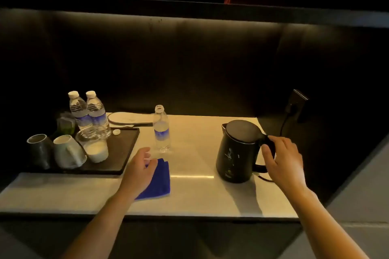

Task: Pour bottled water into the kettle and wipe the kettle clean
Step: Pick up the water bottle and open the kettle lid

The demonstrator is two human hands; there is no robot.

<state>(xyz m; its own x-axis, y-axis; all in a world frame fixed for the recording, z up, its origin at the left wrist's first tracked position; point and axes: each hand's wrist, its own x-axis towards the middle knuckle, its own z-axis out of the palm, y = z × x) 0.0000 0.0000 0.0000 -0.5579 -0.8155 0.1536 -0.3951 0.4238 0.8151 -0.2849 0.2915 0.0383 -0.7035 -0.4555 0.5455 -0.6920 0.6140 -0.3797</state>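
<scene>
Head view: kettle (237, 151) upright on the right part of the worktop (195, 193), lid down, cord (284, 120) trailing back to a wall socket (297, 104). Right hand (283, 157) curled about the kettle handle (266, 143), fingers loosely bent; cannot tell whether truly clamped or only touching. Left hand (141, 168) half spread above the blue cloth (157, 181), fingertips near its far edge, nothing pinched yet. Open bottle (161, 130) uncapped and upright just beyond the cloth, looking nearly empty, perhaps a little water low down; hard to tell in this light. Loose cap (116, 132) on the black tray (124, 149). Likely risks: knocking the light, uncapped bottle over with a careless reach for the cloth, the left hand being so near it; tugging the cord or dragging the kettle off its place while wiping one-handed; tipping a filled kettle and slopping water toward the socket; wiping round the lid with too loose a hold on the handle. Containers: two sealed bottles (88, 111) at the tray's back, both full; two cups (54, 151) tilted on their sides, insides hidden; glasses (94, 143) stacked beside them, seemingly dry; a small packet holder (66, 123) behind, contents unclear. Kettle's fill level hidden under the lid. Slippers (130, 119) flat on the worktop behind the tray.
</scene>
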